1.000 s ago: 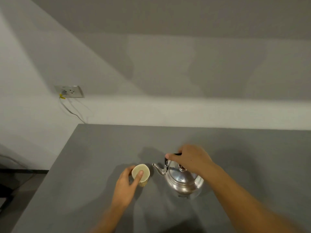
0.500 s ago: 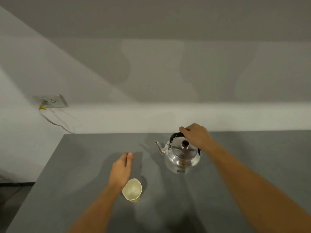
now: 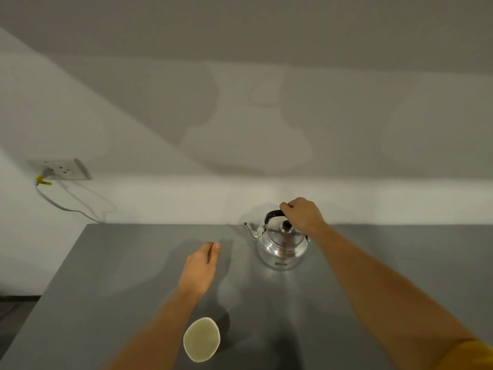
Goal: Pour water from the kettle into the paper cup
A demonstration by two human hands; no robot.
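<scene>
The right hand (image 3: 301,215) is closed around the black handle of the kettle (image 3: 281,245), which stands upright on the counter (image 3: 128,263) near the wall. The left hand (image 3: 200,265) rests loosely curled and empty, left of the kettle. The paper cup (image 3: 202,339) stands well apart from the kettle, on the person's side. I judge the kettle should be lifted level, brought over the cup, then tilted slowly, with the left hand steadying the cup.

two bare forearms, no watch or rings visible — mustard-yellow sleeve edge (image 3: 472,355) on right upper arm, at frame corner.
</scene>
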